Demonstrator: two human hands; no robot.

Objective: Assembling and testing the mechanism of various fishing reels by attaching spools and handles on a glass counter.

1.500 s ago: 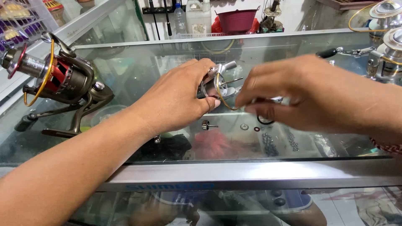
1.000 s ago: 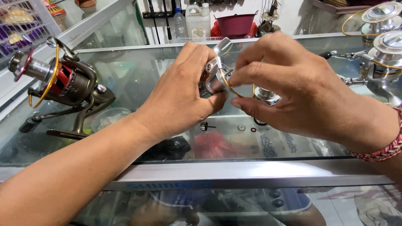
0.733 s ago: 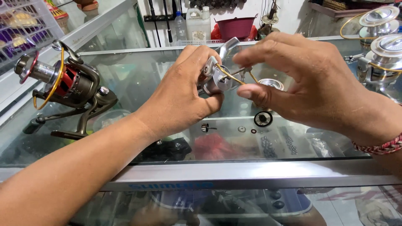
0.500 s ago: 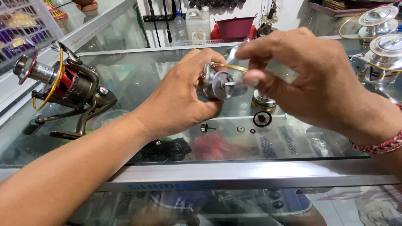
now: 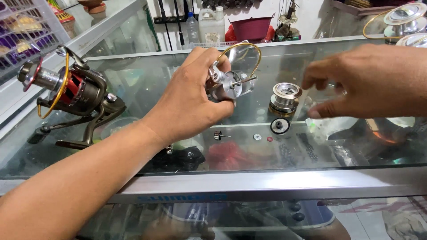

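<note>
Head view, left hand (image 5: 191, 100) gripping reel (image 5: 229, 82) (raised)

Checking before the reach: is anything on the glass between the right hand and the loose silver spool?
Nothing visible. The right hand hovers open just right of the spool, bare glass between them. The left hand holds the reel body off to the left.

I'm at a fishing tackle shop's glass display counter (image 5: 133, 89), goods showing beneath the pane. Spinning reels (image 5: 66, 93) sit on it, with loose reel parts (image 5: 284, 97) and rods (image 5: 178, 18) behind.
</note>
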